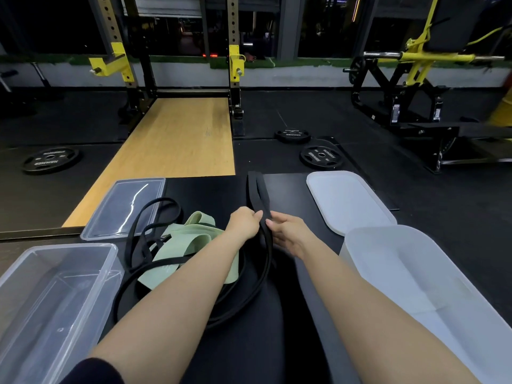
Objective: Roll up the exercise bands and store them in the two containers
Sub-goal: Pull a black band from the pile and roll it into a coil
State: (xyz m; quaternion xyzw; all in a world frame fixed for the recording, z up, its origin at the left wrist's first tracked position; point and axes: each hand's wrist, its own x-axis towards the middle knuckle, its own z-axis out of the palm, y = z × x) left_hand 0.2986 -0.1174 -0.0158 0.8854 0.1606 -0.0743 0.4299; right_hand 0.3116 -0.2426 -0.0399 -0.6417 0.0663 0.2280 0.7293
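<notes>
At frame centre my left hand and right hand both pinch the wide black band, its looped end stretched toward the top. I should flatten its 2 layers, then roll tightly.

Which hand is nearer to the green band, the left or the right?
The left. The left hand pinches the black band right beside the green band, its forearm crossing over it. The right hand holds the same black band on the far side.
</notes>
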